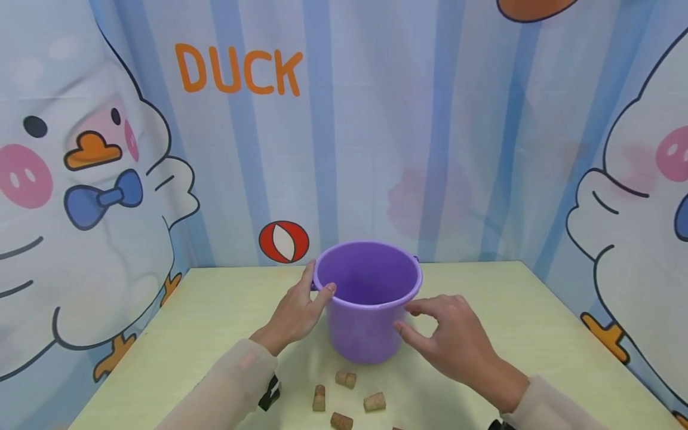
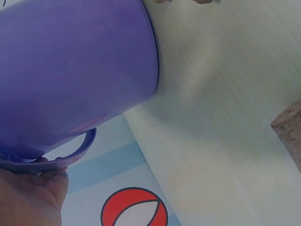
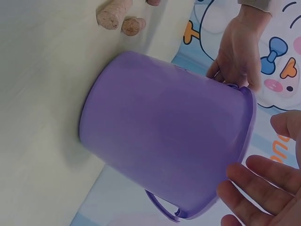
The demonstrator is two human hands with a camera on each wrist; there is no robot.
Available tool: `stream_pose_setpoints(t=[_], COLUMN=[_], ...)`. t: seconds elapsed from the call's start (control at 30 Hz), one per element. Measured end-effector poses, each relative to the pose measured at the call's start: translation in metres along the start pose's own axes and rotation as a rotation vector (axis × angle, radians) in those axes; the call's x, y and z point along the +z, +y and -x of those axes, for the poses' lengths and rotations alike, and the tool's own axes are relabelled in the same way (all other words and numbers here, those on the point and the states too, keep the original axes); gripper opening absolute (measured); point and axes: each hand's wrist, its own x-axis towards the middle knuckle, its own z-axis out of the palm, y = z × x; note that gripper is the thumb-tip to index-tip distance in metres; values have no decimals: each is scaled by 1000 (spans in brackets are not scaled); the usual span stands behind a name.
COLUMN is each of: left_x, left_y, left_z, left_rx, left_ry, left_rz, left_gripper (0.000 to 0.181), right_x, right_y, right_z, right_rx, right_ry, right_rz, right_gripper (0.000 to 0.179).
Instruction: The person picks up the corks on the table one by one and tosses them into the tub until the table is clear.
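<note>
Your left hand [image 1: 290, 313] grips the bucket [image 1: 362, 334] by its rim [image 1: 371, 306], probably to steady it; your right hand [image 1: 462, 340] has parted, loosely bent fingers beside it, holding nothing. Smooth, tapered and plastic-looking, it stands midway between the surface's [image 1: 473, 283] side edges; grainy, stubby corks [image 1: 374, 402] lie nearer the front edge.

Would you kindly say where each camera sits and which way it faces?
Head: on head, facing forward and down at bucket; left hand and right hand show.
Left wrist: on that wrist, facing bucket; left hand partly shows.
Right wrist: on that wrist, facing bucket; right fingers near, left hand beyond.
Wrist views share bucket and left hand.
</note>
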Motion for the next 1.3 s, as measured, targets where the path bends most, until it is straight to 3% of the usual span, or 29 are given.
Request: stream_pose_setpoints(t=[0.7,1.3], left_x=[0,0], left_y=[1,1], left_z=[0,0], left_rx=[-11,-9], left_ry=[-4,-3], left_rz=[-8,-1], left_gripper=[82,82], right_x=[14,21], right_y=[7,9], right_z=[20,35], right_rx=[-8,1], right_ry=[25,-30], right_rz=[44,28], right_gripper=[26,21])
